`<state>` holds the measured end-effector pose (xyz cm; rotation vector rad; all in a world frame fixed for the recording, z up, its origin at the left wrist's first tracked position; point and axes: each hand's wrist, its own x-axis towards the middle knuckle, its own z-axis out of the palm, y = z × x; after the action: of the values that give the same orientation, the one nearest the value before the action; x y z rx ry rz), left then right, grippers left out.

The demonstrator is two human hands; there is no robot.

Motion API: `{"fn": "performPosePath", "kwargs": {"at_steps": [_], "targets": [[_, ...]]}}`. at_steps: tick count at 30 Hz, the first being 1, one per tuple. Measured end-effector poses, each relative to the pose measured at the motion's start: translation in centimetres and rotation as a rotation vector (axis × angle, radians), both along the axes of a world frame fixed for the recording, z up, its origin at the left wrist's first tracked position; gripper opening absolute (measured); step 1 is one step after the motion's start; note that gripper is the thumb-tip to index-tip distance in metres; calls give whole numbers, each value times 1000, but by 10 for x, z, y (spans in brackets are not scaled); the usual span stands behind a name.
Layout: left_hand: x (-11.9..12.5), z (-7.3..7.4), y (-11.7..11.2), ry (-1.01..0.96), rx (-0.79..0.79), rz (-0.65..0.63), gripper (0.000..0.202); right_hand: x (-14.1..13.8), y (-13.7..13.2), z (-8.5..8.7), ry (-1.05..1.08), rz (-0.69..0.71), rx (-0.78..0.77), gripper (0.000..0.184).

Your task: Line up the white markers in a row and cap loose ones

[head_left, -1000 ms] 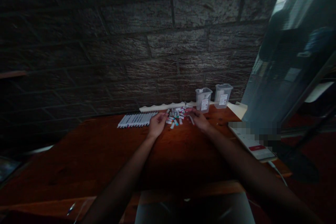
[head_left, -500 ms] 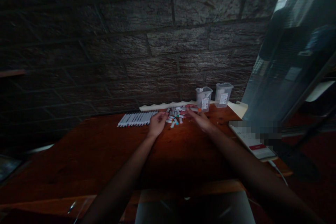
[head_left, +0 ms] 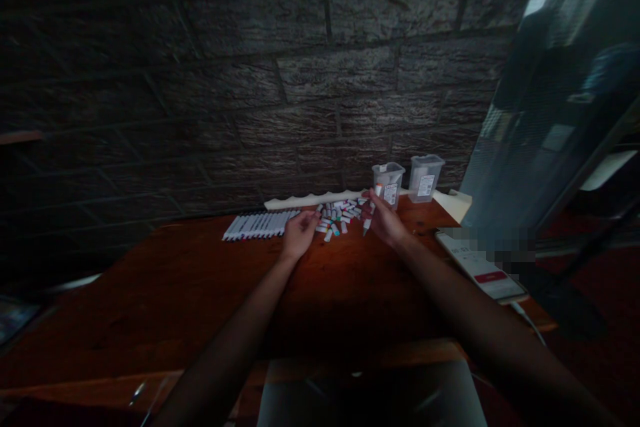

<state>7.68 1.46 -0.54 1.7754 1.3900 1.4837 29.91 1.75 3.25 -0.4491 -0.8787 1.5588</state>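
Observation:
On a reddish wooden table (head_left: 190,280) lies a pile of loose marker caps (head_left: 340,215) with coloured ends. My left hand (head_left: 299,235) rests at the pile's left edge, fingers curled at a cap. My right hand (head_left: 386,220) is closed on a white marker (head_left: 369,215), held upright-tilted just right of the pile. A neat row of white markers (head_left: 260,225) lies to the left of my left hand.
Two clear plastic cups (head_left: 388,183) with labels stand behind my right hand near a dark stone wall. A long white strip (head_left: 300,201) lies behind the caps. A white device (head_left: 480,267) with a cable sits at the table's right edge.
My right hand has lifted a white marker out of the pile and turned it up toward the cups. My left hand stayed at the pile's left edge.

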Motion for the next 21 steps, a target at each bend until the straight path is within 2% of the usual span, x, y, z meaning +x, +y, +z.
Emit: {"fn": "performPosePath", "kwargs": {"at_steps": [4,6,11,18,21], "targets": [[1,1,-2,-35,-9,-6,36,9,-2,8,76,128,-32,63],[1,2,-2,-28,-5,-8,35,14,-2,8,92,178,-51,66],[1,0,-1,21,24,0,32,21,2,5,103,202,-106,62],[2,0,0,44,23,4,30,11,-1,3,49,207,-124,58],[2,1,-1,50,26,-1,30,7,0,2,32,151,-125,51]]}}
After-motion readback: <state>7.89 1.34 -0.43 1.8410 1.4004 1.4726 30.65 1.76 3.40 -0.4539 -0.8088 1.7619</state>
